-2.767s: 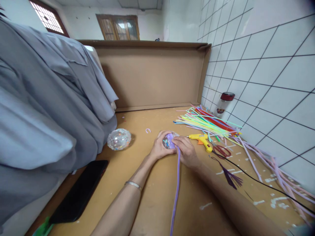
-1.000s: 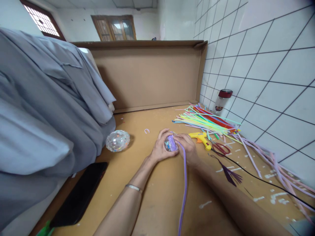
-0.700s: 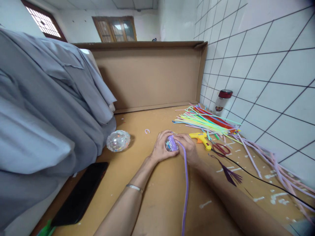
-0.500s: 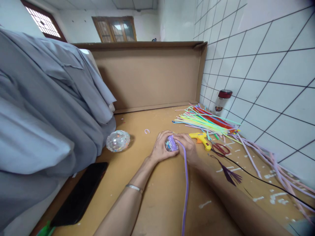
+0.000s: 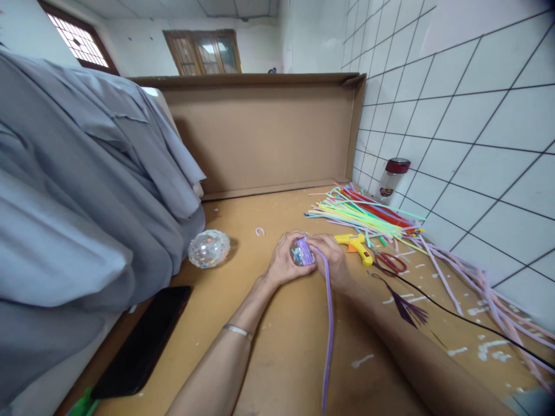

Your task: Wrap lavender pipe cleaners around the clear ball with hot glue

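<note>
My left hand (image 5: 284, 260) is wrapped round a small clear object (image 5: 297, 254) with bits of colour inside and purple strips across its right part. On its right side, my right hand (image 5: 332, 260) pinches a long purple pipe cleaner (image 5: 330, 323) against it. The strip's loose end hangs down over the table toward the front edge. Fingers of both hands hide much of the clear object. A larger clear, bumpy ball (image 5: 208, 249) rests on the table to the left.
A yellow glue gun (image 5: 358, 247), red-handled scissors (image 5: 390, 263), a purple tassel (image 5: 405, 306) and a pile of coloured pipe cleaners (image 5: 364, 214) lie right. A jar (image 5: 389, 179) stands by the tiled wall. A black phone-like slab (image 5: 143, 341) and grey cloth (image 5: 87, 202) are left.
</note>
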`<state>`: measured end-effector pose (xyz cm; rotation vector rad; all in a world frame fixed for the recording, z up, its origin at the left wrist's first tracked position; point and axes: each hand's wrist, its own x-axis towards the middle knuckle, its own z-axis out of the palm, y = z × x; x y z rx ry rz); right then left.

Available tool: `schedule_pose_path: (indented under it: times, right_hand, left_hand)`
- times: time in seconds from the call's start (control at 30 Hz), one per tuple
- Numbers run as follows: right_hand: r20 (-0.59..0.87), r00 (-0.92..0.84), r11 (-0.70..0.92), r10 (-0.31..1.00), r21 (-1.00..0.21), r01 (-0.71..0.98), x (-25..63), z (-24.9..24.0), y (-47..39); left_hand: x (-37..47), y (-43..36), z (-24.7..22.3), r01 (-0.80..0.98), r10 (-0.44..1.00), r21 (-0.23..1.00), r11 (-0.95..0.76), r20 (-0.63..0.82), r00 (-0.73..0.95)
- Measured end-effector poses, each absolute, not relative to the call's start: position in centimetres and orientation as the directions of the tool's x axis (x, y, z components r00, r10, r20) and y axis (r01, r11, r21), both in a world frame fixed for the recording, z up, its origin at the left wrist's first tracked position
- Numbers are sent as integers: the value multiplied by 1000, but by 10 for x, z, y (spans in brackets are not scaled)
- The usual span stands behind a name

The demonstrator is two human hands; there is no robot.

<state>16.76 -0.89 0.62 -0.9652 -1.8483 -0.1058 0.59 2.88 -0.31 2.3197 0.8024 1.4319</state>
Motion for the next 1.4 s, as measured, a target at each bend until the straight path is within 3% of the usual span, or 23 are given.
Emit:
schedule_pose_path:
  times: [0.17,0.43,0.87,1.1,1.4]
  right_hand:
    - [797,-173,680,579,-355,642,168,8,-10]
    - [776,-201,676,597,-352,647,170,12,-12]
    - [793,-190,677,579,-338,654,169,11,-10]
    - [781,-166,665,602,-375,645,166,14,-11]
    - [746,-161,663,646,-444,603,164,20,-18]
  left_hand:
    - [6,28,-4,323,683,602,-731,650,335]
    - [3,31,-1,346,596,486,-802,688,415]
    - [1,34,-3,313,573,480,-820,676,463]
    - [2,33,-5,382,560,414,-826,677,478]
    - [3,27,4,371,628,508,-778,653,423]
